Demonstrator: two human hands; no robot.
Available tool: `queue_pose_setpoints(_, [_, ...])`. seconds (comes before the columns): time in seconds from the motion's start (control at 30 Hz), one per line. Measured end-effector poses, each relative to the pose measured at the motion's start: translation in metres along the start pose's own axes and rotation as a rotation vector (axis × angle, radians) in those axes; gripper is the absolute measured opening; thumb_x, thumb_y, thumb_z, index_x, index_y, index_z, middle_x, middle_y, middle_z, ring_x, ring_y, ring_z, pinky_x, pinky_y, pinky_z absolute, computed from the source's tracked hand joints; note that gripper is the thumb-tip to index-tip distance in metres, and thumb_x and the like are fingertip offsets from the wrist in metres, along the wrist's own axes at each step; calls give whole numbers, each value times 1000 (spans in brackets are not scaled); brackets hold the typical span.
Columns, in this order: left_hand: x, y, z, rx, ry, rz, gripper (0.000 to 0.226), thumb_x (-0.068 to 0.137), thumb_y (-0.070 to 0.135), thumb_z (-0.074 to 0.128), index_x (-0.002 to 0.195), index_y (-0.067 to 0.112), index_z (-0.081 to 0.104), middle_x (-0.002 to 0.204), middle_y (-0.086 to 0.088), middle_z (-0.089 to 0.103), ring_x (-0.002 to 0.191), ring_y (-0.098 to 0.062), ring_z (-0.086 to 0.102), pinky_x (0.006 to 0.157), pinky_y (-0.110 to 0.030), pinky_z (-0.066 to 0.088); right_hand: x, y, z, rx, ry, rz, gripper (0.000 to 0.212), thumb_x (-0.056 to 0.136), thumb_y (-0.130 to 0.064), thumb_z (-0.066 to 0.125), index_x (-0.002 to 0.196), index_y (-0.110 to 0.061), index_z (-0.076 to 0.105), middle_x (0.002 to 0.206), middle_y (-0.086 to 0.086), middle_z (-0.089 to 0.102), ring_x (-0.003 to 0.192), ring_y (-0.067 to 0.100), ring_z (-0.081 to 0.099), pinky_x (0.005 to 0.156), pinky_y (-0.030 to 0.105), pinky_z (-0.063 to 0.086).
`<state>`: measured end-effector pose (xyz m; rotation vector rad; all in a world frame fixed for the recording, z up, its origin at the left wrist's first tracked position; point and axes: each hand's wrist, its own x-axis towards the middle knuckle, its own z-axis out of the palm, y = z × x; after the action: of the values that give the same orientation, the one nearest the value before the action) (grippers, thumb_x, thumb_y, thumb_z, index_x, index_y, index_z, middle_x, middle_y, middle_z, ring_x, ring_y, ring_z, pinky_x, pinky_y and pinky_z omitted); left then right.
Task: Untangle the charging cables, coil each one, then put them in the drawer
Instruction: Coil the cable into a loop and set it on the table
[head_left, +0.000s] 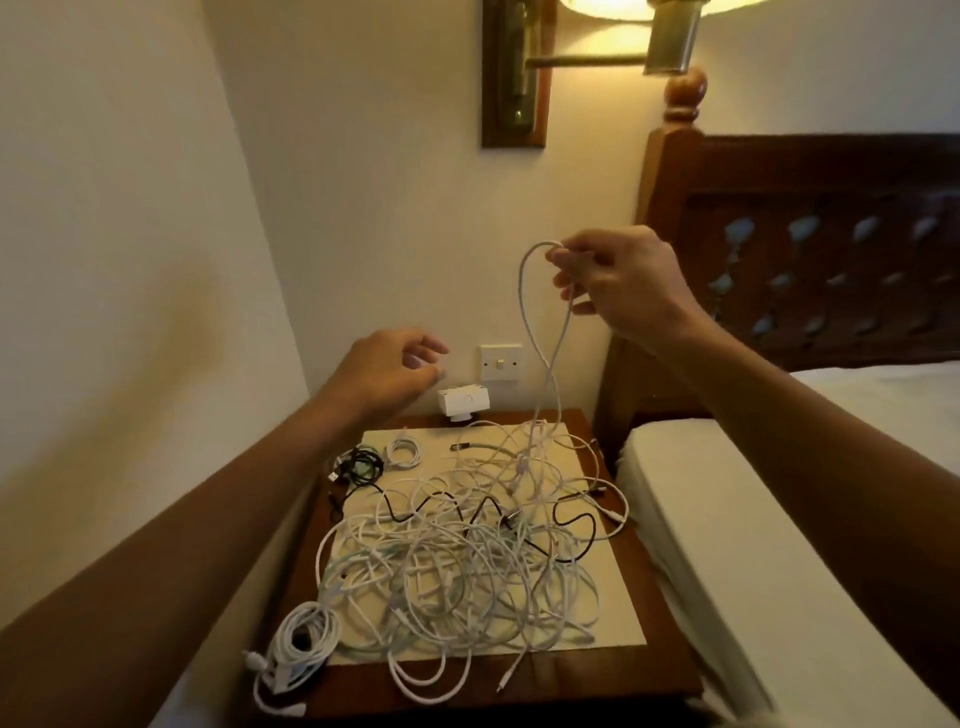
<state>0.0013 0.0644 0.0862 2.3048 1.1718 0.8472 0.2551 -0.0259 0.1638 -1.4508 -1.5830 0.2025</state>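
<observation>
A big tangle of white charging cables (467, 561) with a black cable (576, 519) threaded through it covers the wooden bedside table (524, 686). My right hand (618, 280) is raised above the table and pinches a loop of one white cable (540, 364), whose two strands hang down into the pile. My left hand (389, 374) hovers over the table's back left, fingers loosely curled, holding nothing. Coiled bundles lie apart: a white one (304, 644) at the front left, a black one (361, 465) and a small white one (402, 449) at the back left. No drawer is visible.
A cream mat (597, 613) lies under the cables. A small white box device (462, 402) stands at the table's back edge below a wall switch (500, 362). The bed (779, 519) and dark headboard (805, 234) are on the right, a wall on the left, a lamp bracket (514, 73) above.
</observation>
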Motion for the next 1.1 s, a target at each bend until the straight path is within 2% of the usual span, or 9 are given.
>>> queue_pose_setpoints(0.17, [-11, 69, -38, -64, 76, 105, 39, 99, 34, 65, 134, 18, 58, 116, 1, 64, 95, -8, 62, 71, -20, 48, 5, -70, -53, -134, 134, -276, 22, 103, -30, 60, 116, -16, 72, 96, -4, 72, 86, 7, 72, 76, 32, 63])
queue_pose_setpoints(0.3, [-14, 119, -53, -148, 21, 159, 61, 95, 50, 66, 147, 27, 45, 133, -2, 58, 109, -20, 62, 87, -36, 57, -6, -112, -84, -199, 189, -427, 23, 104, -26, 58, 117, -15, 72, 99, -1, 73, 90, 8, 71, 81, 30, 61])
queue_pose_setpoints(0.4, [-17, 146, -47, -64, 8, 278, 40, 101, 36, 61, 138, 21, 56, 119, -2, 66, 89, -12, 71, 73, -24, 58, -17, -127, -97, -194, 192, -484, 22, 104, -23, 59, 118, -14, 72, 101, -1, 73, 92, 8, 71, 82, 30, 60])
queue_pose_setpoints(0.47, [-21, 156, -42, -79, 34, 293, 20, 104, 24, 59, 118, 12, 67, 96, -3, 73, 71, -11, 73, 64, -21, 58, -26, -126, -100, -201, 166, -482, 21, 104, -21, 59, 118, -14, 72, 102, -1, 73, 92, 9, 70, 82, 29, 60])
queue_pose_setpoints(0.53, [-23, 153, -40, -144, 108, 241, 14, 103, 17, 60, 106, 8, 69, 85, -7, 73, 68, -13, 74, 65, -23, 61, -36, -115, -99, -257, 124, -472, 21, 104, -19, 58, 120, -14, 71, 103, -2, 72, 93, 5, 69, 85, 28, 59])
queue_pose_setpoints(0.67, [-27, 135, -43, -280, 294, 55, 16, 101, 19, 64, 107, 7, 73, 94, -10, 76, 81, -15, 76, 78, -35, 64, -56, -73, -95, -428, -42, -329, 22, 103, -14, 58, 123, -13, 67, 114, 2, 71, 106, 9, 67, 95, 34, 58])
queue_pose_setpoints(0.83, [-34, 127, -44, -253, 435, 73, 11, 94, 22, 75, 103, 17, 77, 93, 0, 78, 87, -12, 75, 81, -41, 64, -73, -28, -81, -484, -79, -237, 21, 99, -6, 64, 118, -12, 71, 111, 5, 72, 102, 12, 70, 87, 31, 60])
queue_pose_setpoints(1.0, [-48, 125, -31, -272, 184, 55, 11, 96, 18, 71, 105, 12, 75, 91, -7, 77, 74, -18, 77, 72, -33, 65, -86, -5, -51, -359, -188, -86, 12, 94, -12, 72, 106, -11, 74, 99, 0, 71, 93, 13, 68, 77, 23, 54])
queue_pose_setpoints(1.1, [-54, 112, -25, -241, 156, 49, 13, 99, 22, 67, 105, 12, 72, 89, -5, 73, 72, -21, 75, 69, -34, 64, -94, 11, -33, -299, -217, -13, 10, 93, -13, 74, 103, -14, 74, 96, -3, 68, 92, 14, 66, 71, 17, 47])
